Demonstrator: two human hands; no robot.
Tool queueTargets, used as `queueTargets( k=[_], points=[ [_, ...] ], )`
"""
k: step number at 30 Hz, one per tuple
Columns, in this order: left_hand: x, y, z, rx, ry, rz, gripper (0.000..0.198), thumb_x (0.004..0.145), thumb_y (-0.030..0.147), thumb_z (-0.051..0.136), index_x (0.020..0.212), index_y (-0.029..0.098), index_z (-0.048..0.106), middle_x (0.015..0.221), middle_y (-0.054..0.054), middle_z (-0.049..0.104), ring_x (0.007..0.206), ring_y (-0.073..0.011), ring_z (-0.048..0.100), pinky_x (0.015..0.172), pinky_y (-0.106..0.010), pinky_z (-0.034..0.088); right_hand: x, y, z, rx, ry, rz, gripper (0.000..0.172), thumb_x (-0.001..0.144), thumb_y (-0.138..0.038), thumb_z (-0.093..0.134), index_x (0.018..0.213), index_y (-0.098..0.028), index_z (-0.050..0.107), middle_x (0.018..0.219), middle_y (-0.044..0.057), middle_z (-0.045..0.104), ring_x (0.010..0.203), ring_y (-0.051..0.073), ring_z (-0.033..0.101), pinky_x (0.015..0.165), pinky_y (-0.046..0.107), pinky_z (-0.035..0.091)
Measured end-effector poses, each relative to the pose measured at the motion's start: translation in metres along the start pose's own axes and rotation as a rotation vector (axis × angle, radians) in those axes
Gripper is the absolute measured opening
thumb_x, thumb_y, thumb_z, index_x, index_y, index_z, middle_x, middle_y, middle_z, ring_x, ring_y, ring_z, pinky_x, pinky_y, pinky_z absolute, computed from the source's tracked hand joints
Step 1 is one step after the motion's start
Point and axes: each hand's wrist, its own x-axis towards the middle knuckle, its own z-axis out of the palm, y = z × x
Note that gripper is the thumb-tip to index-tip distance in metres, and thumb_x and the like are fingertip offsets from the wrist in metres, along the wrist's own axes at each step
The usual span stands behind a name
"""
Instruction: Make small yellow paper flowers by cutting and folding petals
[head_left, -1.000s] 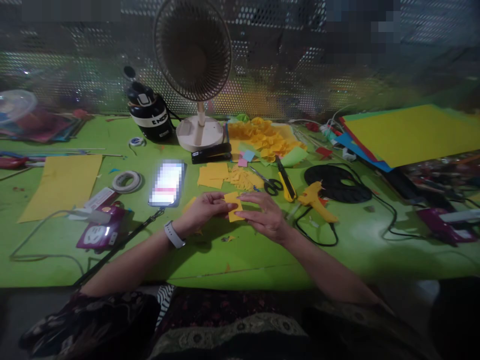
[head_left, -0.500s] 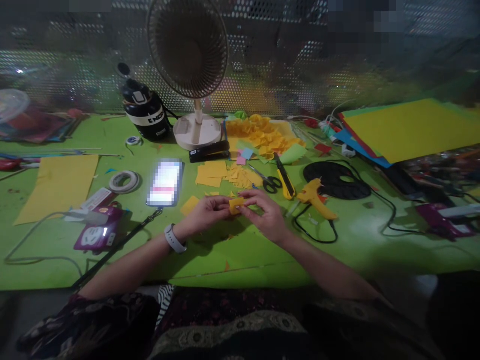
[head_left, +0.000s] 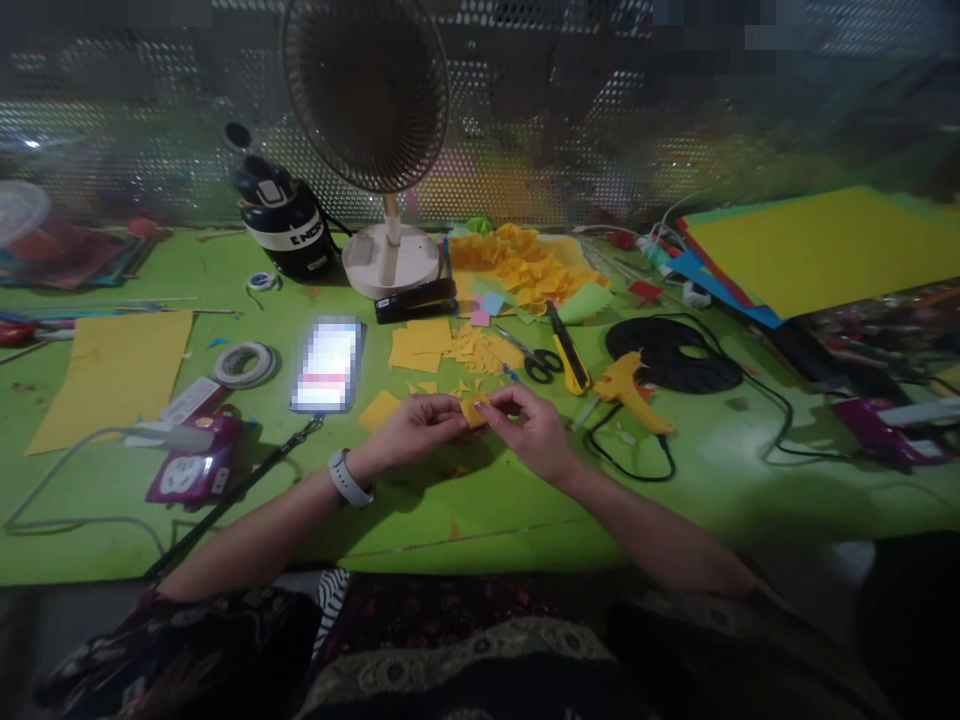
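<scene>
A small piece of yellow-orange paper [head_left: 472, 411] is pinched between my two hands above the green table. My left hand [head_left: 420, 428], with a white band at the wrist, grips its left side between thumb and fingers. My right hand [head_left: 531, 430] has thumb and index finger closed on its right side. Just beyond my hands lie cut yellow paper pieces [head_left: 421, 345] and a heap of small yellow scraps [head_left: 484, 350]. Black-handled scissors [head_left: 541, 366] and a yellow utility knife [head_left: 571, 355] rest to the right of the scraps.
A yellow glue gun [head_left: 634, 395] with a black cord lies right of my hands. To the left are a lit phone [head_left: 327, 365], a tape roll [head_left: 244, 365] and a purple power strip [head_left: 199, 465]. A fan [head_left: 394, 260] and black bottle [head_left: 289, 235] stand behind.
My right thumb and fingers have shifted on the small paper, which now looks tilted and shows less of its face. The whole view has moved slightly.
</scene>
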Motion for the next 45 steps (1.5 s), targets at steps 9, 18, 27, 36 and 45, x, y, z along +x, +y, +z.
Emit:
queueTargets(
  k=[9, 18, 27, 36, 45],
  points=[
    [-0.0029, 0.0039, 0.0004, -0.056, -0.022, 0.012, 0.021, 0.078, 0.030, 0.075, 0.093, 0.016, 0.073, 0.089, -0.004, 0.075, 0.082, -0.0128, 0.070, 0.082, -0.027, 0.057, -0.0019, 0.0036, -0.0011, -0.078, -0.011, -0.032, 0.019, 0.089, -0.037, 0.063, 0.081, -0.020, 0.060, 0.077, 0.003, 0.064, 0.069, 0.015, 0.060, 0.063, 0.029, 0.052],
    [-0.0037, 0.0063, 0.0057, -0.092, 0.015, -0.030, 0.028, 0.076, 0.039, 0.077, 0.088, 0.015, 0.074, 0.084, -0.004, 0.076, 0.076, -0.0121, 0.070, 0.080, -0.027, 0.057, -0.0024, 0.0034, -0.0003, -0.120, -0.027, -0.075, 0.017, 0.089, -0.037, 0.063, 0.084, -0.020, 0.062, 0.079, 0.003, 0.066, 0.071, 0.016, 0.063, 0.064, 0.029, 0.054],
    [-0.0024, 0.0023, 0.0038, -0.057, 0.008, -0.026, 0.023, 0.081, 0.036, 0.073, 0.089, 0.015, 0.073, 0.085, -0.004, 0.075, 0.075, -0.0120, 0.070, 0.080, -0.029, 0.057, -0.0025, 0.0030, -0.0002, -0.117, -0.013, -0.087, 0.016, 0.089, -0.034, 0.063, 0.082, -0.020, 0.061, 0.076, 0.002, 0.066, 0.067, 0.014, 0.063, 0.059, 0.027, 0.055],
    [-0.0029, 0.0042, 0.0040, -0.055, 0.014, -0.027, 0.026, 0.080, 0.040, 0.074, 0.086, 0.015, 0.072, 0.084, -0.004, 0.075, 0.073, -0.0110, 0.070, 0.077, -0.026, 0.057, -0.0025, -0.0001, -0.0003, -0.024, -0.036, 0.000, 0.018, 0.087, -0.037, 0.066, 0.084, -0.020, 0.060, 0.079, 0.003, 0.064, 0.070, 0.015, 0.063, 0.065, 0.030, 0.056],
    [-0.0041, 0.0025, 0.0042, -0.182, 0.004, -0.102, 0.030, 0.076, 0.041, 0.078, 0.076, 0.014, 0.067, 0.077, -0.004, 0.076, 0.074, -0.0134, 0.073, 0.078, -0.028, 0.059, 0.0062, -0.0042, -0.0086, 0.199, -0.147, 0.258, 0.045, 0.089, -0.061, 0.054, 0.071, -0.020, 0.051, 0.065, -0.002, 0.051, 0.057, 0.011, 0.051, 0.053, 0.025, 0.046]
  ],
)
